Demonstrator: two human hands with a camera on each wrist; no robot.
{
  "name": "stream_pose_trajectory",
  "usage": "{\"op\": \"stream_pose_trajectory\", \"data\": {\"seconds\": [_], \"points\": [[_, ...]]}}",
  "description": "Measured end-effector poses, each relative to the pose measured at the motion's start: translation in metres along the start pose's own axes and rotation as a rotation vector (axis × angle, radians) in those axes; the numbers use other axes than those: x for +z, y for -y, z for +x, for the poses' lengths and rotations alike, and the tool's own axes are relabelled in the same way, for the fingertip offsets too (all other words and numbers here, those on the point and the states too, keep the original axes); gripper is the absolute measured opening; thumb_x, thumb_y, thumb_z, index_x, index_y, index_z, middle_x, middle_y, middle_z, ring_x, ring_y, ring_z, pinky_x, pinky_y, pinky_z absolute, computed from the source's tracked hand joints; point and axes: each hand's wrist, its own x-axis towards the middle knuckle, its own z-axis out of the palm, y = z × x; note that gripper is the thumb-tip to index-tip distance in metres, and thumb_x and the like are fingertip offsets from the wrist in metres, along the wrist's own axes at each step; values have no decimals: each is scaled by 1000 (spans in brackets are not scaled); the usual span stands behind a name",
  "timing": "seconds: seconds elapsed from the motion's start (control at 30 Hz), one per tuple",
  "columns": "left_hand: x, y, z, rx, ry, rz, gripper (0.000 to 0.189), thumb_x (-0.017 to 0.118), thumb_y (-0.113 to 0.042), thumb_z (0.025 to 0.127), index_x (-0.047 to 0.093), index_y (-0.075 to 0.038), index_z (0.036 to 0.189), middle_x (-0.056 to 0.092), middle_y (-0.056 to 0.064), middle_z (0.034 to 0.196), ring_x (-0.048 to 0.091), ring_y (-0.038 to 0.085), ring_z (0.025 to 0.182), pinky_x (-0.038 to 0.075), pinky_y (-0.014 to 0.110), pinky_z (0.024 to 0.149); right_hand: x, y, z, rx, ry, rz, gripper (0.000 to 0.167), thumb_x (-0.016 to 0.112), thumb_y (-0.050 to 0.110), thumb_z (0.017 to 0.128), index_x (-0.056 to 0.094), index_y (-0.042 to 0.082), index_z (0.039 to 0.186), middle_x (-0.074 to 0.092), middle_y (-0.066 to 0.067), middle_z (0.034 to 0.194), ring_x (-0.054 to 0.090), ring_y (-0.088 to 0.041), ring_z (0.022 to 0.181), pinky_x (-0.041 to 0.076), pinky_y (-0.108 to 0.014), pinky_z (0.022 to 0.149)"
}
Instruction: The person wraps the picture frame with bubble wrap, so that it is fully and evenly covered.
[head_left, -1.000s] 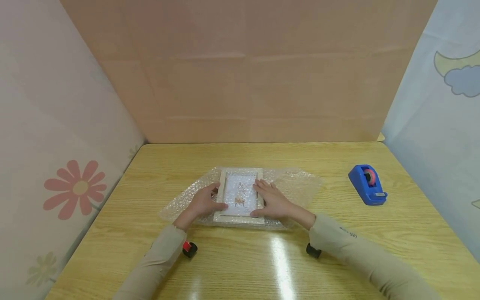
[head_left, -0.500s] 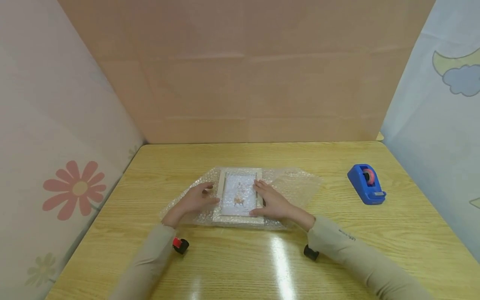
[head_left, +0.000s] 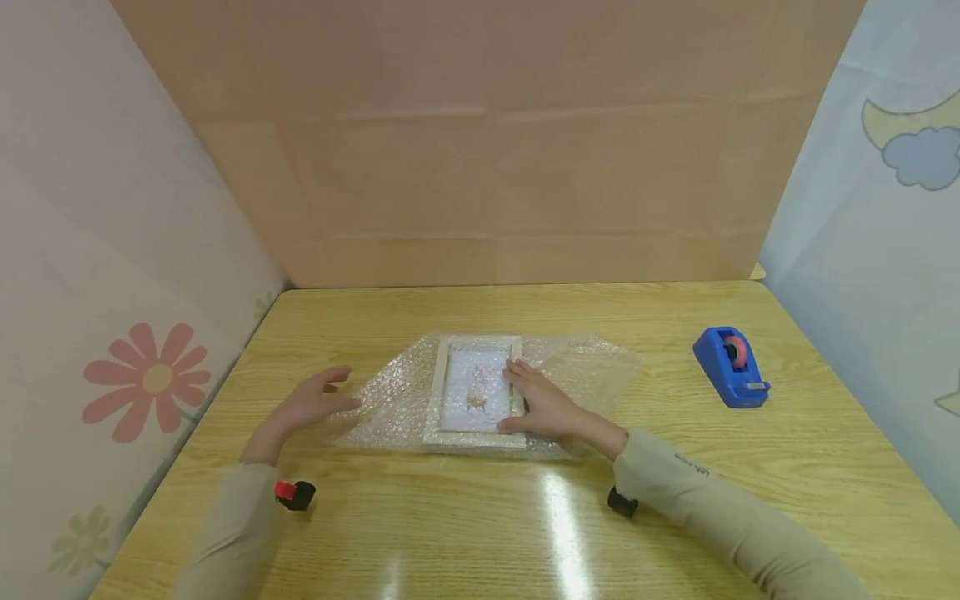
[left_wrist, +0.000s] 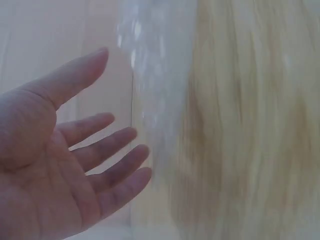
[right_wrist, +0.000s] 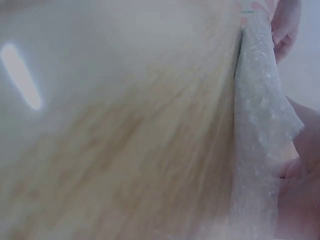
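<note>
A cream picture frame (head_left: pixel 474 440) with a small animal picture lies in the middle of the table. Clear bubble wrap (head_left: pixel 397 408) spreads out to both sides of it, and its shiny texture shows across the frame too. My right hand (head_left: pixel 546 403) rests on the frame's right side, fingertips and thumb spread on the border. To the left, my left hand (head_left: pixel 303 404) is raised with loosely spread fingers and nothing in them. Its fingertips are close by the wrap's left end, which narrows to a point (left_wrist: pixel 162 120) in the left wrist view.
A blue tape dispenser (head_left: pixel 731 367) with a pinkish roll stands at the right of the wooden table (head_left: pixel 465 533). A brown panel (head_left: pixel 487 167) closes off the back, and patterned walls rise at both sides.
My left hand has let go of the frame's left edge and moved left to the wrap's end. The right hand stays on the frame.
</note>
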Motion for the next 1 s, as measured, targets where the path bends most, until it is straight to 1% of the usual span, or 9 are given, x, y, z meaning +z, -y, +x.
{"op": "stream_pose_trajectory", "data": {"seconds": [0.1, 0.2, 0.33, 0.47, 0.57, 0.67, 0.8, 1.0], "points": [[-7, 11, -7, -23, 35, -40, 67, 61, -25, 87, 31, 9, 135, 39, 32, 131, 41, 47, 116, 43, 51, 88, 0, 1, 0, -1, 0, 6, 89, 68, 43, 77, 27, -7, 138, 15, -20, 148, 10, -34, 136, 12, -48, 109], [-10, 21, -10, -25, 72, -95, 63, 60, -22, 88, 32, 12, 133, 44, 32, 125, 45, 44, 112, 47, 46, 85, 0, 0, 0, 3, 0, 10, 89, 68, 43, 77, 27, -7, 138, 15, -20, 148, 10, -34, 136, 11, -48, 109], [-12, 32, -12, -39, 115, -163, 57, 61, -20, 87, 38, 10, 130, 51, 27, 120, 51, 35, 107, 49, 40, 82, 1, -1, 0, 5, 3, 12, 89, 67, 44, 77, 27, -6, 139, 15, -19, 148, 9, -34, 137, 11, -48, 109], [-13, 38, -12, -65, 159, -208, 50, 62, -20, 86, 45, 9, 124, 56, 21, 113, 55, 24, 99, 49, 34, 80, 3, -3, 1, 5, 4, 10, 90, 67, 45, 77, 26, -6, 139, 14, -19, 148, 9, -34, 137, 12, -48, 109], [-12, 38, -13, -82, 189, -241, 46, 60, -18, 87, 45, 11, 120, 57, 17, 107, 56, 19, 93, 49, 32, 79, 3, -3, 1, 4, 5, 13, 90, 67, 45, 77, 27, -6, 139, 14, -19, 148, 9, -33, 137, 11, -48, 109], [-12, 37, -13, -82, 204, -260, 43, 58, -16, 89, 45, 13, 118, 57, 14, 102, 56, 16, 89, 50, 30, 77, 3, -3, 2, 6, 7, 7, 89, 67, 45, 77, 27, -6, 139, 14, -19, 148, 9, -33, 137, 11, -48, 109], [-14, 33, -15, -84, 186, -255, 37, 55, -18, 91, 49, 11, 114, 57, 10, 97, 55, 15, 85, 49, 29, 75, 3, -3, 2, 7, 6, 1, 89, 67, 44, 77, 27, -6, 139, 15, -19, 148, 9, -34, 137, 11, -48, 109], [-21, 21, -15, -49, 157, -256, 35, 55, -19, 91, 51, 9, 111, 56, 10, 99, 54, 14, 84, 49, 31, 74, 1, -2, 1, 7, 9, 2, 89, 68, 43, 77, 27, -6, 139, 15, -19, 148, 9, -34, 137, 10, -48, 109]]}}
